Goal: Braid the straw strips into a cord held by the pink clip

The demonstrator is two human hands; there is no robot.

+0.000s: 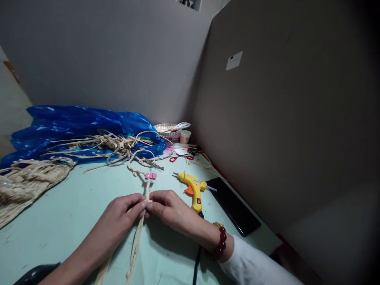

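Observation:
A pale plant-fibre braid (147,186) runs toward me from a pink binder clip (151,175) on the table. My left hand (126,209) pinches the braid's near end from the left. From the other side my right hand (166,206), with a dark red bead bracelet at its wrist, pinches the same spot, so the fingertips of both hands meet there. Loose fibre strands (135,245) hang down from the fingers toward the front edge. Past the clip, the finished cord (132,168) curls away to the back. The fingertips partly hide the crossing of the strands.
A yellow glue gun (194,189) lies right of my hands, near a black phone-like slab (236,206). Behind are red-handled scissors (181,158), a basket (166,128), a cup (185,137) and a blue plastic bag (83,122) with fibre strands. A woven piece (32,184) lies left. Grey partitions enclose the table.

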